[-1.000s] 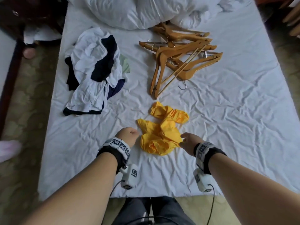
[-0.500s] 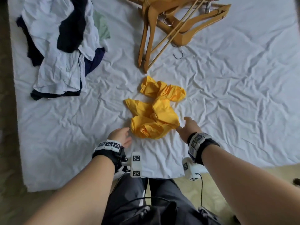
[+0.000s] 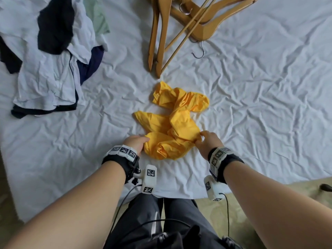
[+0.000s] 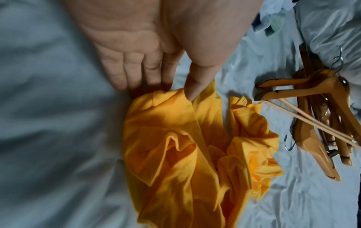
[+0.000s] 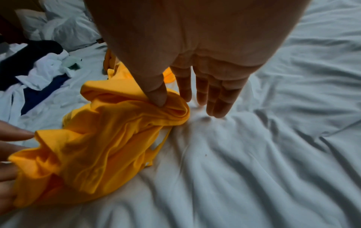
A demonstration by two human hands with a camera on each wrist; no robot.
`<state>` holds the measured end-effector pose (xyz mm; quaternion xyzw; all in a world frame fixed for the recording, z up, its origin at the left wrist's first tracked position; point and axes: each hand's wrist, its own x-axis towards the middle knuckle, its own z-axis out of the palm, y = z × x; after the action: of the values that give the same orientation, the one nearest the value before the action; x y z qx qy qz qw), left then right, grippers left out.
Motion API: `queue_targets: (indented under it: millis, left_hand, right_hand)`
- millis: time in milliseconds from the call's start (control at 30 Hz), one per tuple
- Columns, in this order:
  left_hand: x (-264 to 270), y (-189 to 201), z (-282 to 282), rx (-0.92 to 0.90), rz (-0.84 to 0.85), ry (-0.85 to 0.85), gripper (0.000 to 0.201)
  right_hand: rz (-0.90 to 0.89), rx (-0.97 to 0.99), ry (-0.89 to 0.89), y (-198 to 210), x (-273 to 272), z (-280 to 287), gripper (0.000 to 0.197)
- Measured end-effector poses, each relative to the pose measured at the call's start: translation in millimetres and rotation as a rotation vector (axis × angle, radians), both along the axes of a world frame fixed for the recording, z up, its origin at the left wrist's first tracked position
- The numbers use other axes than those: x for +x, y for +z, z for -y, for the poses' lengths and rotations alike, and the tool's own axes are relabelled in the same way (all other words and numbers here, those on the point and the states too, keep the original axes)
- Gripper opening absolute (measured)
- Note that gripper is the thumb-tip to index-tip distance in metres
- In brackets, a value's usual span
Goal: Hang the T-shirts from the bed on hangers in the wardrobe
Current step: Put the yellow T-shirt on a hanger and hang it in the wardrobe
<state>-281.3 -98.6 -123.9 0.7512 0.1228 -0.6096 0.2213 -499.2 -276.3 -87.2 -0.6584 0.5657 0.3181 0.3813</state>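
Observation:
A crumpled yellow T-shirt (image 3: pixel 172 126) (image 4: pixel 175 154) (image 5: pixel 107 131) lies on the white bed sheet (image 3: pixel 260 105) near the front edge. My left hand (image 3: pixel 136 142) (image 4: pixel 175 92) is at its near left corner, a fold caught between the thumb on top and nearly straight fingers at the hem. At the near right corner, my right hand (image 3: pixel 203 141) (image 5: pixel 173 103) pinches a bunched fold, thumb pressed into the cloth and fingertips on the sheet. Several wooden hangers (image 3: pixel 179 24) (image 4: pixel 312 115) lie in a heap beyond the shirt.
A pile of white, black, navy and pale green clothes (image 3: pixel 50 60) (image 5: pixel 39 74) lies at the far left of the bed. A white duvet (image 5: pixel 68 30) is bunched at the head end. Patterned floor (image 3: pixel 269 194) shows past the bed's front edge.
Both hands have moved forward from beside the yellow T-shirt onto its near corners and taken hold of folds. My head has tilted down and moved closer.

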Motion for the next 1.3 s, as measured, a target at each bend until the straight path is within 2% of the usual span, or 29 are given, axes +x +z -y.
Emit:
queue_targets:
  millis: [100, 200, 267, 433, 600, 767, 867, 933, 1067, 1133, 1200, 1300]
  left_hand:
    - [3.1, -1.2, -2.6, -0.004, 0.009, 0.0, 0.038]
    - [1.3, 12.3, 2.7, -0.043, -0.019, 0.007, 0.008]
    - [3.6, 16.2, 3.8, -0.037, -0.033, 0.056, 0.017]
    - [9.1, 22.0, 0.0, -0.027, -0.068, 0.115, 0.012]
    - [5.3, 38.6, -6.6, -0.034, -0.064, 0.153, 0.006]
    - [-2.5, 81.0, -12.2, -0.084, -0.021, 0.218, 0.01]
    - [-6.9, 106.7, -14.6, -0.121, 0.017, 0.291, 0.012]
    - [-9.1, 123.2, -17.6, -0.152, 0.063, 0.361, 0.014]
    - [-8.3, 133.0, -30.5, -0.21, 0.193, 0.42, 0.041]
    - [-8.4, 163.0, -31.8, -0.264, 0.214, 0.474, 0.03]
    - [-9.1, 196.9, -34.7, -0.297, 0.218, 0.548, 0.019]
    - [-5.8, 214.4, -47.5, -0.32, 0.211, 0.656, 0.015]
  right_hand:
    - [-0.016, 0.001, 0.04, -4.7, 7.7, 0.1, 0.041]
    - [-0.035, -0.014, 0.06, -9.0, 13.4, 1.7, 0.035]
    - [-0.049, -0.033, 0.055, -10.7, 15.7, 3.6, 0.03]
    - [-0.087, -0.067, 0.083, -4.9, 21.3, 6.4, 0.021]
    - [-0.076, -0.088, 0.1, 18.6, 23.9, -1.5, 0.011]
    - [-0.026, -0.089, 0.16, 64.7, 26.4, -17.4, 0.025]
    - [0.033, -0.104, 0.147, 91.9, 25.5, -25.1, 0.023]
    - [0.058, -0.133, 0.108, 105.6, 24.3, -28.1, 0.022]
    - [0.105, -0.212, 0.071, 134.4, 25.8, -28.1, 0.022]
    - [0.151, -0.24, 0.024, 144.8, 27.7, -24.2, 0.024]
    - [0.257, -0.24, -0.109, 151.7, 30.5, -21.3, 0.023]
    - [0.482, -0.145, -0.469, 168.8, 36.3, -24.0, 0.017]
